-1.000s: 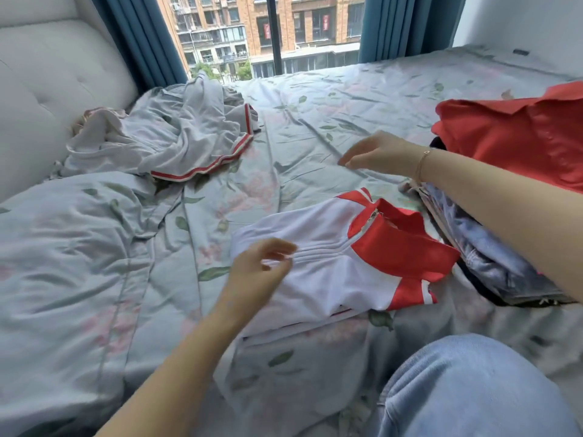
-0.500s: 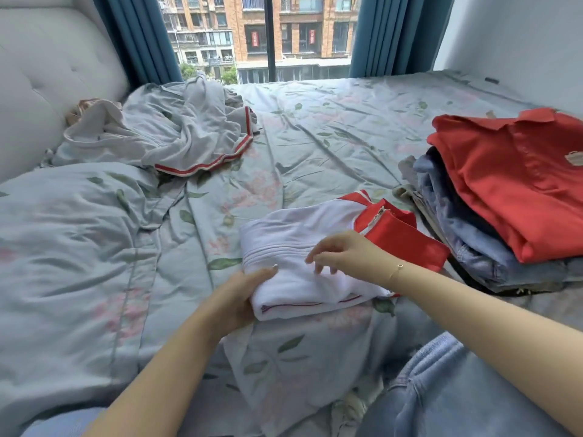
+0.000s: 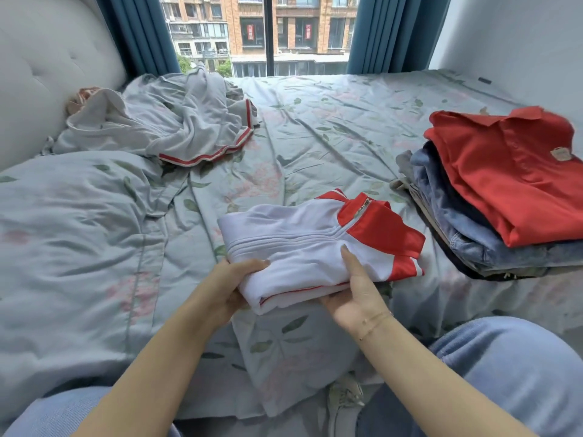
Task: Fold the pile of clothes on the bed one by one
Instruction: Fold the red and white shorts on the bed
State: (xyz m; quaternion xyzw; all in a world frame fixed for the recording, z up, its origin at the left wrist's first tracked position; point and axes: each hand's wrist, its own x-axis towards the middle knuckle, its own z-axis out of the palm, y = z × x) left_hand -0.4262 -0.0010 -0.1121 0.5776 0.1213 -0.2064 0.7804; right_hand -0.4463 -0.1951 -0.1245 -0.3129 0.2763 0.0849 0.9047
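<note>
Floral bed (image 3: 331, 127) under a far window (image 3: 262, 29), blue curtains (image 3: 388, 33) either side, headboard (image 3: 47, 67) left. Unfolded grey pile (image 3: 176, 124) far left; folded stack (image 3: 504, 197) right, red shirt on top. Near centre, both hands, left hand (image 3: 232, 287) and right hand (image 3: 356, 294), grip the folded white-and-red jacket (image 3: 315, 244) by its near edge.

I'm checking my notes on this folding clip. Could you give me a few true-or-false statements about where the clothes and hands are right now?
1. Both hands grip the folded white and red jacket. True: left hand, right hand.
2. A red shirt tops the folded stack. True.
3. The unfolded grey garment lies beside the stack. False: it lies apart, near the headboard.
4. The jacket's collar is blue. False: it is red.
5. The right wrist wears a thin bracelet. True.
</note>
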